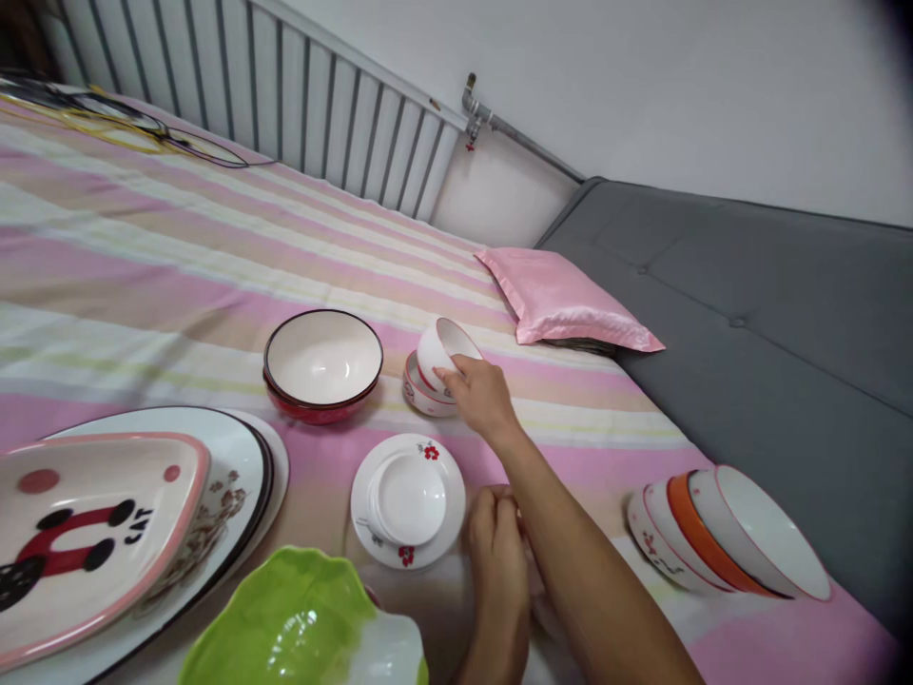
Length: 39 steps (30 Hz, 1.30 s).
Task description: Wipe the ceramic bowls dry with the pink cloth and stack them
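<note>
My right hand (485,392) pinches the rim of a small white bowl (433,350) with a red band. This bowl is tilted, its mouth toward the right, and sits in or just over another small patterned bowl (420,395). Beneath my right forearm, my left hand (497,542) is closed with its fingers curled, and no object shows in it. Just left of that hand, a small white dish (412,499) rests on a white saucer (449,518) with red flowers. Left of the small bowls, a larger cream bowl (323,357) with a dark rim sits on a red one.
Stacked plates (246,447) lie at left under a pink-rimmed cat dish (106,504). A green leaf-shaped bowl (285,618) stands in front. Nested bowls (699,533) lean at right. Behind are a pink pillow (563,295), grey headboard (742,276), radiator (314,105) and cables (121,124).
</note>
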{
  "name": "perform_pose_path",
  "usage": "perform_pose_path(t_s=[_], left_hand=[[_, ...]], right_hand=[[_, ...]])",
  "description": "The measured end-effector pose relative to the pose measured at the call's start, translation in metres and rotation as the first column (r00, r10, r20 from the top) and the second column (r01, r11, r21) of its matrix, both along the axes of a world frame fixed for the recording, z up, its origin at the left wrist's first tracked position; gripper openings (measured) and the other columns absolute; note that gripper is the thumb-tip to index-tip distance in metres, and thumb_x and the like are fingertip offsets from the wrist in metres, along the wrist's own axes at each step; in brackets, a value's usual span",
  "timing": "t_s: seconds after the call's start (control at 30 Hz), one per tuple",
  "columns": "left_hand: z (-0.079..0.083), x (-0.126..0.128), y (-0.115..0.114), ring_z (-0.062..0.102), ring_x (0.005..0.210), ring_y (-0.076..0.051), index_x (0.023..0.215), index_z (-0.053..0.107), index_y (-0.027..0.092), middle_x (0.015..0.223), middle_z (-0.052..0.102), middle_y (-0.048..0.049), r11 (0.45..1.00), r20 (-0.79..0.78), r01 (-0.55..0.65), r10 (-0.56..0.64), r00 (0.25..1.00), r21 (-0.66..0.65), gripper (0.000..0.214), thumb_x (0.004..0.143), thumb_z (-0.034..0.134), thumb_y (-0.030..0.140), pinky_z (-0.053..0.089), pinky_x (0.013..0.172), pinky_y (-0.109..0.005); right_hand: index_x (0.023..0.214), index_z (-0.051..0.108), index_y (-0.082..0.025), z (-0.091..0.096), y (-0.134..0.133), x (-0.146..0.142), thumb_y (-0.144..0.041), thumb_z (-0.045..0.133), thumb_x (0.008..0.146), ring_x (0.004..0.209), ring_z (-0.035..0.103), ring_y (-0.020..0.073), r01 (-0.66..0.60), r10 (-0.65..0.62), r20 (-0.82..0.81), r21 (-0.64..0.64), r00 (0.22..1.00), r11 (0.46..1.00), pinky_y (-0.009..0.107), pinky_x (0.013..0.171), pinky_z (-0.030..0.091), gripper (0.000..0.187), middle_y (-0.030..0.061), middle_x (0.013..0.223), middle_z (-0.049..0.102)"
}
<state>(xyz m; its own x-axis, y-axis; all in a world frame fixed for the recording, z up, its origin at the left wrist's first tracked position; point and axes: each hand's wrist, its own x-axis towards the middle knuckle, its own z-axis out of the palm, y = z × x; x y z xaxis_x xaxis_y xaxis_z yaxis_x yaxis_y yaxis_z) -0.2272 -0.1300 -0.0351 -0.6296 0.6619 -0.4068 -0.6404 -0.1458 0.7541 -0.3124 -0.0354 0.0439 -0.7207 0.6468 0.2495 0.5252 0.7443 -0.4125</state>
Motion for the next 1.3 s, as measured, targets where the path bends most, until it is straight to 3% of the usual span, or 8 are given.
perform_pose_path(t_s=[0.13,0.27,0.43,0.63,0.8,0.97,1.13,1.3], left_hand=[[-0.004,0.003,0.007,0.054,0.061,-0.017,0.072,0.059,0.016,0.074,0.060,-0.0061,0.999,-0.006,0.035,-0.035,0.999,0.005,0.029,0.069,0.051,0.043,0.043,0.062,-0.031],[-0.002,0.000,0.010,0.057,0.057,-0.017,0.083,0.060,0.011,0.075,0.063,-0.0090,0.998,0.247,0.057,-0.063,0.967,0.032,0.036,0.073,0.053,0.045,0.047,0.063,-0.033],[0.015,-0.005,0.003,0.064,0.069,-0.016,0.097,0.060,0.014,0.082,0.067,-0.0068,0.988,0.425,-0.089,0.027,0.905,0.126,0.037,0.084,0.053,0.048,0.049,0.069,-0.028],[0.020,0.009,0.001,0.061,0.058,-0.017,0.069,0.060,0.013,0.058,0.061,-0.0018,0.923,0.444,0.249,-0.363,0.819,0.295,0.038,0.062,0.078,0.045,0.046,0.061,-0.026],[0.011,0.017,0.006,0.059,0.056,-0.013,0.067,0.059,0.014,0.060,0.062,0.0019,0.961,0.346,0.154,-0.228,0.910,0.229,0.025,0.060,0.076,0.031,0.042,0.051,-0.021],[0.010,0.024,0.012,0.063,0.078,-0.018,0.093,0.064,0.015,0.081,0.068,0.0002,0.990,0.201,-0.011,-0.019,0.979,0.143,0.030,0.066,0.070,0.027,0.048,0.065,-0.025],[0.001,0.035,0.013,0.063,0.091,-0.019,0.106,0.063,0.016,0.091,0.068,-0.0012,0.989,0.043,-0.039,0.033,0.999,0.140,0.041,0.069,0.071,0.031,0.048,0.080,-0.028],[0.000,0.038,0.013,0.063,0.095,-0.020,0.118,0.058,0.018,0.098,0.069,-0.0024,0.972,-0.090,-0.085,0.107,0.990,0.220,0.049,0.072,0.069,0.030,0.047,0.089,-0.031]], right_hand=[[0.073,0.060,-0.017,0.019,0.000,0.043,-0.041,0.055,0.086,0.062,0.049,0.0129,-0.189,0.063,-0.440,-0.249,0.896,0.950,0.023,0.059,0.036,0.028,-0.0017,0.064,0.054],[0.078,0.061,-0.017,0.031,-0.021,0.103,-0.041,0.054,0.088,0.071,0.054,0.0153,-0.249,0.008,-0.509,-0.407,0.861,0.879,0.025,0.065,0.043,0.026,-0.0009,0.069,0.056],[0.077,0.062,-0.019,0.010,-0.052,0.158,-0.034,0.044,0.093,0.068,0.055,0.0177,0.024,-0.039,-0.161,-0.093,0.986,0.995,0.029,0.069,0.043,0.028,0.0012,0.066,0.061],[0.078,0.063,-0.019,-0.040,-0.059,0.169,-0.007,0.042,0.086,0.073,0.062,0.0162,-0.069,0.063,0.071,0.093,0.996,0.993,0.042,0.104,0.033,0.025,0.0024,0.074,0.068],[0.104,0.067,-0.024,-0.039,-0.056,0.190,-0.012,0.051,0.085,0.111,0.058,0.0224,-0.075,0.075,0.028,-0.013,0.997,0.997,0.043,0.106,0.035,0.027,0.0059,0.111,0.068],[0.131,0.051,-0.027,-0.027,-0.036,0.251,-0.028,0.064,0.079,0.138,0.032,0.0294,0.153,-0.151,0.027,-0.148,0.988,0.977,0.049,0.108,0.034,0.054,0.0088,0.150,0.036],[0.113,0.059,-0.021,-0.036,-0.026,0.264,-0.023,0.071,0.068,0.122,0.050,0.0294,0.157,-0.090,0.183,-0.396,0.979,0.905,0.041,0.094,0.044,0.047,0.0132,0.134,0.049],[0.103,0.064,-0.025,-0.044,-0.028,0.248,-0.012,0.065,0.070,0.097,0.062,0.0239,0.035,0.010,0.133,-0.333,0.991,0.942,0.030,0.079,0.044,0.036,0.0045,0.098,0.067]])
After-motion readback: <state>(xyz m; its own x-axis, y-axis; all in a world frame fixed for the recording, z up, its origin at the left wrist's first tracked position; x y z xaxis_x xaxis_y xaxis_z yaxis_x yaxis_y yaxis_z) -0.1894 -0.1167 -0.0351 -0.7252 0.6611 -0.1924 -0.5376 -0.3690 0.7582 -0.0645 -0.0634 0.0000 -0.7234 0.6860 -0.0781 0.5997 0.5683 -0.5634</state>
